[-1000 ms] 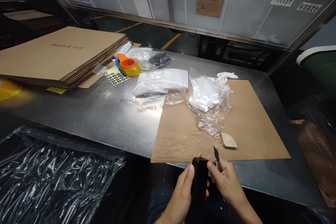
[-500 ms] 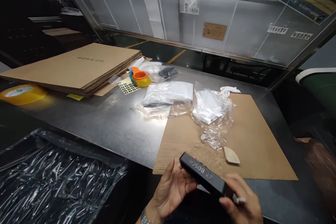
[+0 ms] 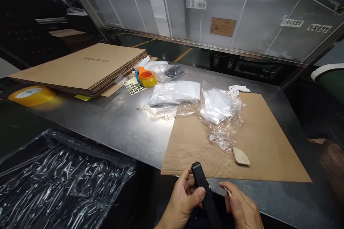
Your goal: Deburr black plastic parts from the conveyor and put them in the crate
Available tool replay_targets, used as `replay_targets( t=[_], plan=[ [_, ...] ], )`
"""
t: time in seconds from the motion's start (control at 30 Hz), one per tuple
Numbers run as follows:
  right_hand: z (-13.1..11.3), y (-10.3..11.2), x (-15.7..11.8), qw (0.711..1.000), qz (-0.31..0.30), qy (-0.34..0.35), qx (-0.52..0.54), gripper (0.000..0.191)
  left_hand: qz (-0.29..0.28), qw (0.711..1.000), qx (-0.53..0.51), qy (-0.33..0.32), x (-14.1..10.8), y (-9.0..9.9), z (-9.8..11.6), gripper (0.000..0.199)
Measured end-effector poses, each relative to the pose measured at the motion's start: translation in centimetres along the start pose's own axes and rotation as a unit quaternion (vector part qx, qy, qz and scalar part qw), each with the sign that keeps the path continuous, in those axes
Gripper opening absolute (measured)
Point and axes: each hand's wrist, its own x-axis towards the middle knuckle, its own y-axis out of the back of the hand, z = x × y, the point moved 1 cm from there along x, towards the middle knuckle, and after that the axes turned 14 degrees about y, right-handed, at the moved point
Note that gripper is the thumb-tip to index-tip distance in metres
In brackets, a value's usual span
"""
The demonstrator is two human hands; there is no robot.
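My left hand is closed around a long black bar-shaped device, with the thumb lying along its near side. The device is tilted, its far end pointing up and away from me over the table's front edge, and its lower end drops into shadow. Just right of it, my right hand is closed, pinching a small whitish piece between thumb and fingers. Most of that piece is covered, so I cannot tell its kind. Beyond the hands lies a brown cardboard sheet, with a beige wedge-shaped pad on it.
Clear plastic bags with white contents lie mid-table near a tape dispenser and a sticker sheet. Stacked flat cardboard and a yellow tape roll are left. A black-lined bin stands front left.
The black device has swung from lying crosswise between both hands to pointing away from me in the left hand. My right hand has let go of its end and keeps the small whitish piece.
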Motion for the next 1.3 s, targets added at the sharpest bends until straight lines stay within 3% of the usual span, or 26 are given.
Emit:
replay_targets(
  t=[0.13, 0.33, 0.9, 1.3],
  plan=[
    [-0.7, 0.0, 0.5, 0.997, -0.054, 0.036, -0.051, 0.030, -0.011, 0.999, 0.036, 0.009, 0.0, 0.3, -0.7, 0.057],
    [-0.6, 0.0, 0.1, 0.984, -0.121, 0.068, -0.115, 0.026, -0.023, 0.999, 0.037, 0.006, 0.1, 0.6, -1.2, 0.057],
    [-0.4, 0.1, -0.2, 0.969, -0.090, 0.132, -0.188, 0.028, -0.022, 0.999, 0.027, 0.020, 0.4, 0.4, -1.4, 0.059],
    [-0.5, -0.1, -0.4, 0.974, -0.079, 0.116, -0.180, 0.031, -0.019, 0.999, 0.024, 0.012, 0.2, 0.2, -1.3, 0.056]
  ],
)
